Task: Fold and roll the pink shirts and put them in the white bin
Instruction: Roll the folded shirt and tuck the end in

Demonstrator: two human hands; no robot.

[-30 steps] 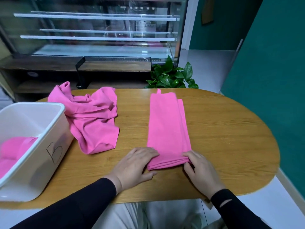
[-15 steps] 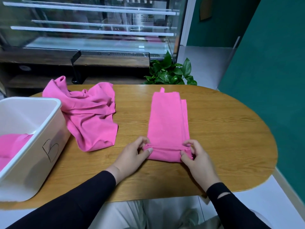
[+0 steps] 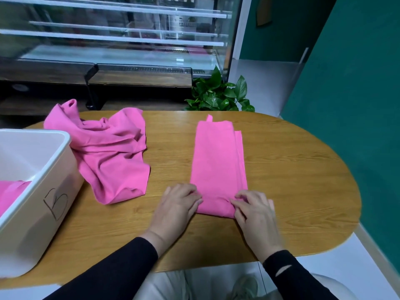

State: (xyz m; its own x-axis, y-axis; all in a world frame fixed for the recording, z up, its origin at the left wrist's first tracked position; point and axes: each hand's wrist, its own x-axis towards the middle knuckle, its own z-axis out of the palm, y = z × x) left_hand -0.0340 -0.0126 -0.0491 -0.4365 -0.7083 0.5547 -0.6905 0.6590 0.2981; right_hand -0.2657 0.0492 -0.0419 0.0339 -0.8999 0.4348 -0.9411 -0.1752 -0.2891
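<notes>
We pinch the first turn of the folded shirt [image 3: 218, 161] with left hand [image 3: 176, 207] and right hand [image 3: 255, 210]; pink cloth already lies in the bin [image 3: 46, 169]; the crumpled shirt [image 3: 108, 152] waits unfolded.

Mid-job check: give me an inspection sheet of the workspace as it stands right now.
Surface: wooden table, oval.
Job's things: folded shirt lying as a long strip, near end rolled; crumpled shirt beside the white bin; pink fabric in the bin.
Clutter: nothing seen.
Grippers: left hand and right hand grip the strip's rolled end.
Cables: nothing seen.
Surroundings: glass display case, potted plant, green wall.
</notes>
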